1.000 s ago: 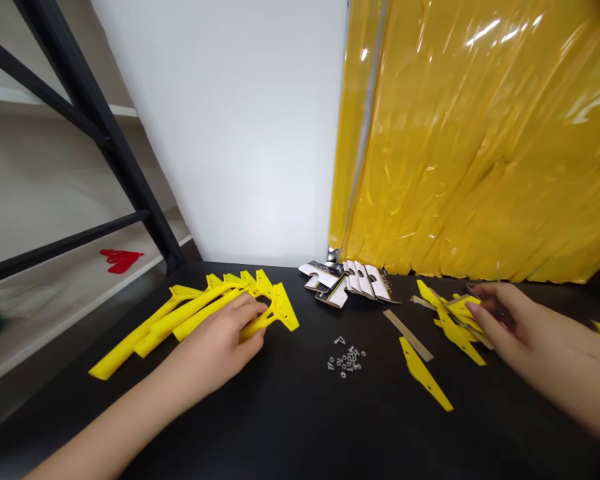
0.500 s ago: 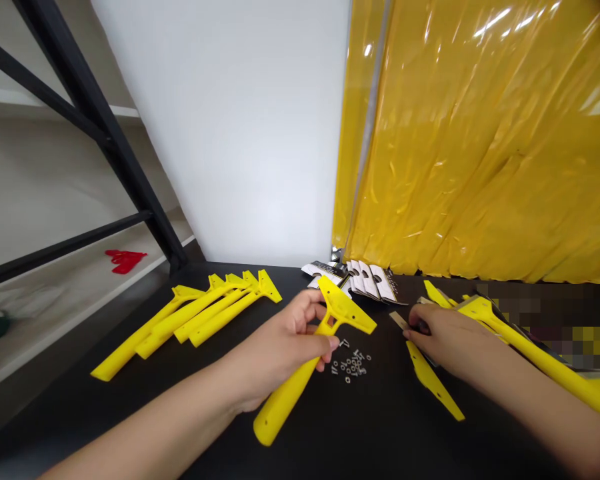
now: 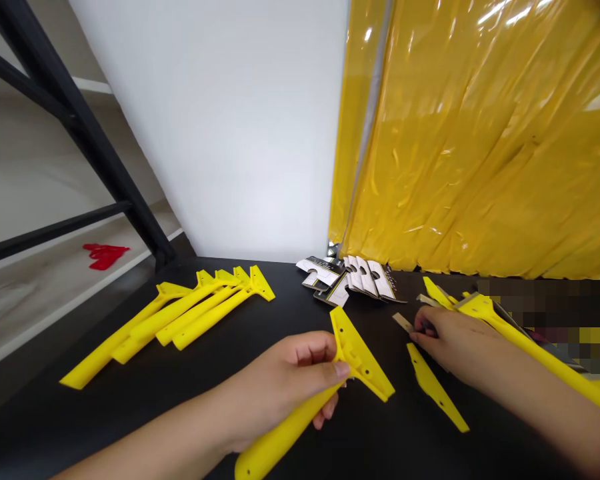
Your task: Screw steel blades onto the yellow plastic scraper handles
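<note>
My left hand (image 3: pixel 285 380) is shut on a yellow plastic scraper handle (image 3: pixel 325 393), its wide T-shaped head pointing up and right, holding it just above the black table (image 3: pixel 405 447). My right hand (image 3: pixel 455 343) pinches a narrow tan strip (image 3: pixel 403 323), possibly a blade in a sleeve. A flat yellow piece (image 3: pixel 435 390) lies just below that hand. Another yellow handle (image 3: pixel 530 353) lies to its right. Several yellow handles (image 3: pixel 180 320) lie side by side at the left. The small screws and washers are hidden behind my left hand.
Several white-and-black card packets (image 3: pixel 347 279) stand at the table's back edge. Behind the right side hangs a yellow plastic curtain (image 3: pixel 455 147). At the left is a black shelf frame (image 3: pixel 75 140), with a red object (image 3: pixel 104 255) on a shelf.
My left hand has carried the scraper handle lower and right, turning it, and now covers the small hardware. The right hand holds its position by the strip. The view has tilted slightly.
</note>
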`<state>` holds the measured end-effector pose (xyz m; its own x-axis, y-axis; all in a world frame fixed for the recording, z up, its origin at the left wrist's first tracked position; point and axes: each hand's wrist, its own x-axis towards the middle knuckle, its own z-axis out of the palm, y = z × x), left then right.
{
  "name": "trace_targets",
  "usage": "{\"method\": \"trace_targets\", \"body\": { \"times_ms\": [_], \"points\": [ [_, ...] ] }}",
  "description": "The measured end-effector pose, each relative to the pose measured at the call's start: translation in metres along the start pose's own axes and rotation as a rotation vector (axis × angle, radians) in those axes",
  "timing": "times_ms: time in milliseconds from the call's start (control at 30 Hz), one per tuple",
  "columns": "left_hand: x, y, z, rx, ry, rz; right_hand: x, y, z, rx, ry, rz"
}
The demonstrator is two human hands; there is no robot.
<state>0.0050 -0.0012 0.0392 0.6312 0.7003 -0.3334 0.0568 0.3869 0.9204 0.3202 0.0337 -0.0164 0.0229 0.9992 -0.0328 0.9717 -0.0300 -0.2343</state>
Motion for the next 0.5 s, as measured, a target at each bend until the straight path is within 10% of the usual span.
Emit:
{"method": "trace_targets", "body": {
  "times_ms": [500],
  "points": [
    [0.009,-0.014,0.000,-0.034,-0.004,0.022,-0.027,-0.041,-0.029,0.561,-0.135,-0.179]
  ]
}}
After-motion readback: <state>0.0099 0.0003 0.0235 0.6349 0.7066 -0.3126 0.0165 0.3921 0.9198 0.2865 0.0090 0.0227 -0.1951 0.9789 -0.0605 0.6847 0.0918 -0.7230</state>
